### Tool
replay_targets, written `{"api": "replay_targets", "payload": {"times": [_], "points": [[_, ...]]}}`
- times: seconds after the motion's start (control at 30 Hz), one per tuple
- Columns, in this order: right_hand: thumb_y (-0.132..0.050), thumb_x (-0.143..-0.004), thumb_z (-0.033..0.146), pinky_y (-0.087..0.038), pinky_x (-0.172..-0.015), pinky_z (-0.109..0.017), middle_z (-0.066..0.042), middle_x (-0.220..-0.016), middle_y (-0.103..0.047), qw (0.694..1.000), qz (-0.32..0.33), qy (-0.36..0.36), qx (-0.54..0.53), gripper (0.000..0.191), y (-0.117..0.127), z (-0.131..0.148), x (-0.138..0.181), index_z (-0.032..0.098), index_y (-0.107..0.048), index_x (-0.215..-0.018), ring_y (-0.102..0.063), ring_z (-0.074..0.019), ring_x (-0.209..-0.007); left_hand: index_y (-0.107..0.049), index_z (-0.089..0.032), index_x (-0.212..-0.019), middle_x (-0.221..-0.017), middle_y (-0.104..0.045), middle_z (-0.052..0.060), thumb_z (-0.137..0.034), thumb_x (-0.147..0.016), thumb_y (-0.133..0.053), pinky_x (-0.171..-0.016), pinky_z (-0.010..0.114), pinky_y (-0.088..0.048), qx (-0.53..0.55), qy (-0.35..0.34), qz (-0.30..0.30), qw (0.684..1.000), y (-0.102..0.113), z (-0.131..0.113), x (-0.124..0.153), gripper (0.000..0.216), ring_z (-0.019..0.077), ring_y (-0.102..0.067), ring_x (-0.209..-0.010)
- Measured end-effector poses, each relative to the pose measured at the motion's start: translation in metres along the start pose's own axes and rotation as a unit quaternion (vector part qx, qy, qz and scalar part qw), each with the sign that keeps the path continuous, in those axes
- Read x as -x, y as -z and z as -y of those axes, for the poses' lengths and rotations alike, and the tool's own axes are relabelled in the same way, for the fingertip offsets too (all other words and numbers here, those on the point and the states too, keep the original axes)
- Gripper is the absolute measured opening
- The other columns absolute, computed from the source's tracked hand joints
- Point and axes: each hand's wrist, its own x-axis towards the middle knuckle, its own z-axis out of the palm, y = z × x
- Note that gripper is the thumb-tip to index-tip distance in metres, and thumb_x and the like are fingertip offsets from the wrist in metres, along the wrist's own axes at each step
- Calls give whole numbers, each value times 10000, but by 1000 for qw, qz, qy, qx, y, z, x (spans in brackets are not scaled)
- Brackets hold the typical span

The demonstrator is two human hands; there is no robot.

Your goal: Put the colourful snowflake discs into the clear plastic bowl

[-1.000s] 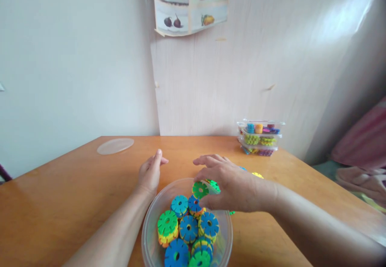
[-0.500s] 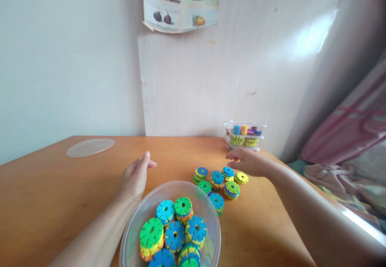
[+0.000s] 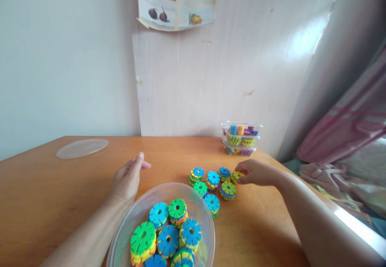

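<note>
My right hand is at a stack of yellow notched plastic discs, its fingers closed around the far right side of the stack. Around it on the table stand several more stacks, among them one topped lime green and one topped blue. My left hand hovers left of the clear round tub, thumb raised and fingers loosely bent, holding nothing. Inside the tub are several stacks of the same discs, topped green and blue.
A translucent lid lies flat at the back left of the wooden table. Stacked clear boxes with colourful pieces stand at the back right. Beyond the table's right edge is pink fabric.
My right hand has come down from near the clear boxes onto the yellow disc stack. My left hand keeps its pose. The view has shifted slightly to the right.
</note>
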Motion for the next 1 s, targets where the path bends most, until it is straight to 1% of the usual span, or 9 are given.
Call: {"api": "replay_targets", "payload": {"times": [0.1,0.2,0.27,0.37,0.53,0.7,0.8,0.9,1.0], "points": [[-597,-778,270,-352,-585,-292,-6,-711,-634,1000,-16,-7,-3,105,2,-1,2,198,-601,-701,-567,-174,-663,-714,-209,-669,-893,-766,109,-793,-700,-591,-942,428,-486,-1,4,5,1000,0,1,1,597,325,-670,-1019],[-605,-820,343,-355,-586,-298,-6,-696,-616,997,-77,8,-3,177,7,10,4,208,-601,-705,-549,-178,-669,-699,-206,-660,-893,-766,109,-803,-717,-576,-920,414,-486,3,0,12,1000,-1,2,2,612,317,-672,-999],[-615,-852,415,-402,-623,-312,-27,-767,-660,992,-124,39,-9,211,13,28,7,216,-668,-811,-575,-198,-723,-699,-204,-663,-892,-766,105,-808,-741,-553,-906,396,-486,2,-6,12,1000,-2,2,2,626,300,-672,-982],[-648,-869,458,-476,-715,-340,-74,-950,-716,980,-166,103,-29,327,21,70,13,225,-720,-1087,-626,-228,-829,-692,-206,-657,-885,-767,98,-805,-756,-550,-905,390,-480,3,-7,12,1000,-3,3,3,623,292,-673,-975],[-692,-862,384,-496,-756,-328,-68,-1045,-694,965,-119,230,-30,325,23,146,20,262,-725,-1161,-648,-205,-847,-680,-219,-636,-853,-761,81,-780,-778,-554,-900,381,-473,3,-16,13,1000,-4,3,4,592,282,-671,-949],[-689,-833,317,-477,-739,-341,-69,-989,-672,960,-70,271,3,237,16,195,14,217,-736,-1043,-639,-212,-827,-658,-227,-623,-806,-741,73,-776,-792,-546,-865,375,-470,9,-30,9,999,-5,4,5,585,276,-659,-915],[-675,-825,316,-466,-729,-350,-91,-981,-673,959,-57,275,35,227,8,213,6,192,-733,-1007,-639,-239,-855,-657,-228,-628,-803,-739,73,-782,-787,-553,-854,376,-472,11,-33,16,999,-5,5,5,585,277,-660,-908],[-685,-824,331,-474,-750,-360,-117,-1082,-683,961,-46,272,32,370,2,221,2,183,-711,-1163,-652,-268,-931,-657,-227,-630,-809,-740,75,-785,-799,-540,-846,373,-471,9,-36,22,999,-4,5,6,595,277,-661,-909],[-679,-854,339,-488,-798,-356,-110,-1151,-688,959,-72,274,-9,462,4,217,0,198,-654,-1294,-660,-253,-971,-659,-225,-637,-807,-740,76,-788,-804,-529,-843,373,-468,7,-37,29,999,-4,3,7,602,277,-661,-902]]}}
